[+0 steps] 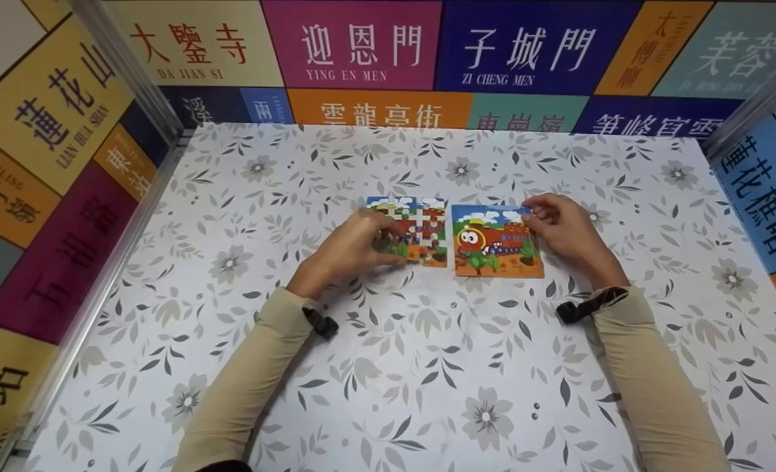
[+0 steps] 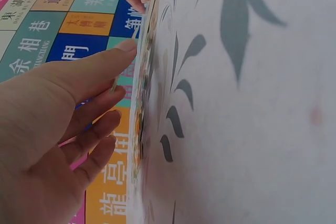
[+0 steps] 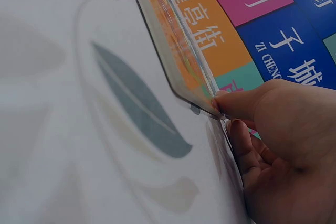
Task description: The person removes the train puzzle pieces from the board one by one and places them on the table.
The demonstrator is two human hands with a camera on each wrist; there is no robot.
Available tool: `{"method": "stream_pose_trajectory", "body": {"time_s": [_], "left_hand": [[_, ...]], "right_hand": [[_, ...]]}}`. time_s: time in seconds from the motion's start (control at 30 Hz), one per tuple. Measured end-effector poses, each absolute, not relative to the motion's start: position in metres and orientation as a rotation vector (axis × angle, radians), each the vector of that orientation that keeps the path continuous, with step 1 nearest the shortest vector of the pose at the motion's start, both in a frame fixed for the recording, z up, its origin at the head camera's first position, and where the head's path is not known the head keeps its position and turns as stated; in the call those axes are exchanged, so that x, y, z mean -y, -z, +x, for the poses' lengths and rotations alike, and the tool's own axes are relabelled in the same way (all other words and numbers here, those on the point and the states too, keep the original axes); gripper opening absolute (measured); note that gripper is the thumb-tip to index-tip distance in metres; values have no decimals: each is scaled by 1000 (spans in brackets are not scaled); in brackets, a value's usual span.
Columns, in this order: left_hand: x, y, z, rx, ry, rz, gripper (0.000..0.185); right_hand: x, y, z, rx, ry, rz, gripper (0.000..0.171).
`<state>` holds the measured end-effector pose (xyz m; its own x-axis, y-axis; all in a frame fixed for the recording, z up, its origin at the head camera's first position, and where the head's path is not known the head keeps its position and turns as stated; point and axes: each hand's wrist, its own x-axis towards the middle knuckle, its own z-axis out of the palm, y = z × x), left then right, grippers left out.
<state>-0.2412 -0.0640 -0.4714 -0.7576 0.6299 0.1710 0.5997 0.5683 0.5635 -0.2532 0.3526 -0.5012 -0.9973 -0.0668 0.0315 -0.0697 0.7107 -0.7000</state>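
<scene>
Head view, puzzle: a square cardboard jigsaw puzzle [image 1: 408, 231] with a blue-sky cartoon picture and pale gaps between its pieces is seen lying flat near the middle of the table, just left of a second card.
Head view, picture card: a square card printed with an orange cartoon train [image 1: 496, 241] is laid beside the puzzle, their edges nearly touching.
Left hand: the left hand [image 1: 353, 248] is placed over the puzzle's lower left part, fingers bent down onto the pieces; whether a piece is pinched cannot be told.
Left wrist view: the fingers [image 2: 105, 66] are shown fairly straight and close together, tips at the puzzle's edge [image 2: 140, 103].
Right hand: the right hand [image 1: 558, 226] is set on the train card's right edge, fingers curled at its upper right corner.
Right wrist view: the card's rounded corner [image 3: 184, 72] is seen pinched by thumb and fingertip [image 3: 236, 103] and raised slightly off the cloth.
Arms: both forearms, in beige sleeves [image 1: 256, 373] with dark wrist straps, are extended from the near edge and angled inward.
Surface: the table is covered by a white cloth patterned with grey flowers and leaves [image 1: 427, 367].
Room: the table is enclosed on three sides by walls of coloured panels bearing Chinese characters [image 1: 361, 46], with metal posts at the back corners.
</scene>
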Motion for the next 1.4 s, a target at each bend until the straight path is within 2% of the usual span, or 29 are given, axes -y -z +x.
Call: {"method": "stream_pose_trajectory", "body": {"time_s": [0.63,0.9,1.4], "left_hand": [[64,472,-240,-2728,-851,1098,41],[64,476,-240,-2735,-832,1150,30],[62,475,-239,-2699,-827,1165,26]], "right_hand": [[-352,500,-253,2878,-1193,141,33],[-352,502,-253,2872,-1194,148,33],[-351,503,-255,2863,-1212,143,32]]}}
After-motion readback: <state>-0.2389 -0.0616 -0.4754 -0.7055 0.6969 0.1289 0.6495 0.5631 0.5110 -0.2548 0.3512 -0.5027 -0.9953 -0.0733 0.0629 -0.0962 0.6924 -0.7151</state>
